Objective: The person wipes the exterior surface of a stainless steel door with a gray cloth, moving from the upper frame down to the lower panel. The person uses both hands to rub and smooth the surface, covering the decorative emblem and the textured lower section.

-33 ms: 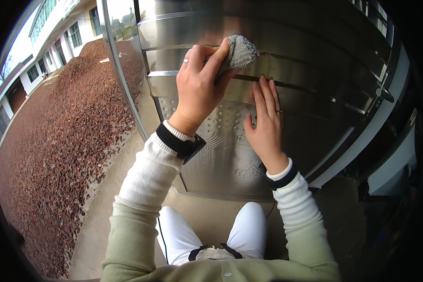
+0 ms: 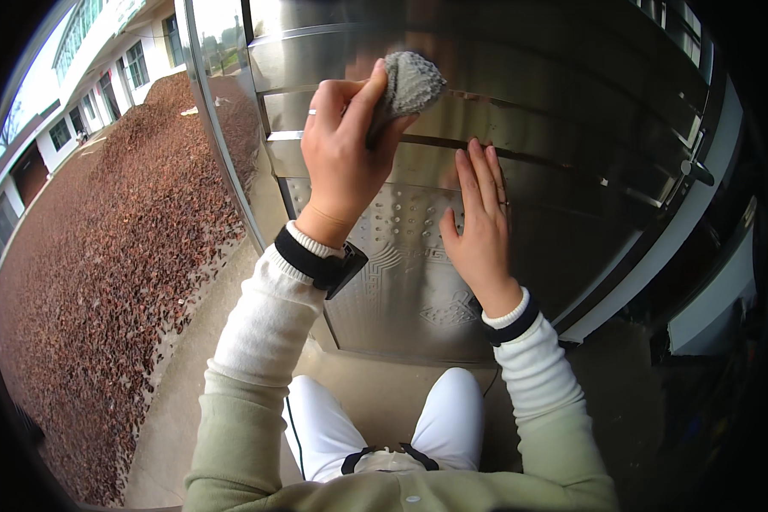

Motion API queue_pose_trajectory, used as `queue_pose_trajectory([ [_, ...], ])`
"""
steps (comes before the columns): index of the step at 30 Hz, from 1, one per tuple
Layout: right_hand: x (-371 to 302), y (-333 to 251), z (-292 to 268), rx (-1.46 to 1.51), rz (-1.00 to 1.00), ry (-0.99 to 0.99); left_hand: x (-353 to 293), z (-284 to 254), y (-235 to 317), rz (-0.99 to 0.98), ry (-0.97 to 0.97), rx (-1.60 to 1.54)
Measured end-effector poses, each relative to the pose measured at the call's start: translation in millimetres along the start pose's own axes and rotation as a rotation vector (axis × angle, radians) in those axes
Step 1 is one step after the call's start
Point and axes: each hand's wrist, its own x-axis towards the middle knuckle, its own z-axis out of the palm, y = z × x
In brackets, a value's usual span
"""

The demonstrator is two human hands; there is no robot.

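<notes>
Kneeling figure, viewed from above: white trousers nearest, pale green top with cream sleeves and black cuffs. Concrete floor under the knees; to the left, a wide spread of reddish-brown gravel running far toward white buildings. Directly ahead stands a brushed steel door, upright, with an embossed pattern on its near lower panel and horizontal ribs farther up; a lever handle sits at its right edge. Right hand: flat against the door, fingers straight and together, palm pressed to the metal just above the embossed panel, holding nothing; a ring shows on one finger. Left hand: raised farther up and to the left of the right hand, thumb and fingers closed around a grey textured cloth bunched into a ball; a ring shows on one finger. Cloth location: at the fingertips of the left hand, pressed against a rib of the door, up and left of the right fingertips, apart from them.
</notes>
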Motion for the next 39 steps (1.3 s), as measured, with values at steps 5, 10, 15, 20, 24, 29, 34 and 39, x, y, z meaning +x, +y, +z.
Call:
queue_pose_trajectory([
  [5, 0, 3, -1, 0.035, -0.021, 0.007, 23, -24, -49, -0.074, 0.244, 0.250],
  [10, 1, 5, -3, 0.068, -0.034, -0.001, 22, -16, -54, -0.142, 0.210, 0.352],
  [15, -7, 10, -17, 0.166, -0.025, -0.056, 21, -3, -39, -0.106, 0.172, 0.370],
  [20, -25, 28, -38, 0.129, 0.037, 0.028, 18, 12, -21, -0.067, 0.170, 0.338],
  [24, -36, 51, -54, 0.030, 0.061, 0.098, 13, 23, -1, -0.088, 0.123, 0.262],
  [29, -40, 65, -61, 0.040, 0.070, 0.104, 9, 42, 27, -0.048, 0.099, 0.176],
  [34, -38, 62, -61, 0.013, 0.092, 0.094, 3, 56, 50, -0.091, 0.062, 0.123],
  [39, -34, 54, -56, -0.011, 0.124, 0.120, -2, 69, 69, -0.067, 0.032, 0.073],
])
